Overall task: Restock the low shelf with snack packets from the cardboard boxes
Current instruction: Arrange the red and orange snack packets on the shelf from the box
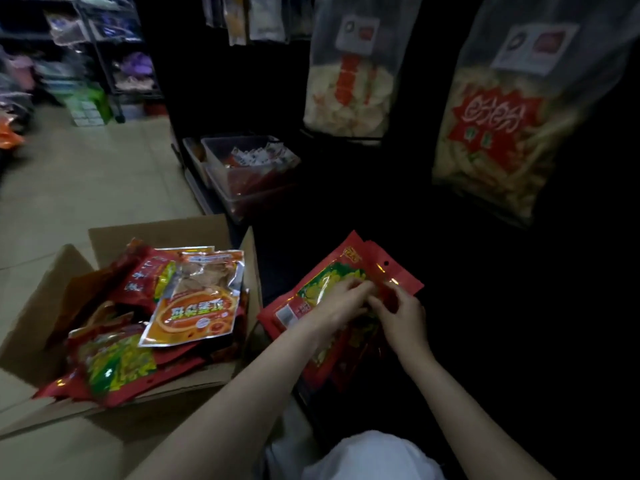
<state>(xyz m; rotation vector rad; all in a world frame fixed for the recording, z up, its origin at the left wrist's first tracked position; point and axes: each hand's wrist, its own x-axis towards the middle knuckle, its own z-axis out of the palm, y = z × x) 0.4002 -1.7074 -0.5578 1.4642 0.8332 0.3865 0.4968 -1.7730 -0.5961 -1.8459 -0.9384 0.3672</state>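
Observation:
An open cardboard box (41,292) stands at the lower left, heaped with red snack packets (114,368) and an orange packet (197,299) on top. To its right, in the dark low shelf, lies a stack of red packets with yellow-green windows (332,275). My left hand (341,301) and my right hand (401,313) meet on top of this stack, fingers curled and pinching the top packet near its middle. Which fingers hold the film is hard to tell in the dim light.
A clear plastic bin (221,178) with small sachets sits on the low shelf further back. Two big clear bags of crackers (346,95) and sticks (491,140) hang above the shelf. Tiled floor (86,174) stretches left toward wire racks of goods.

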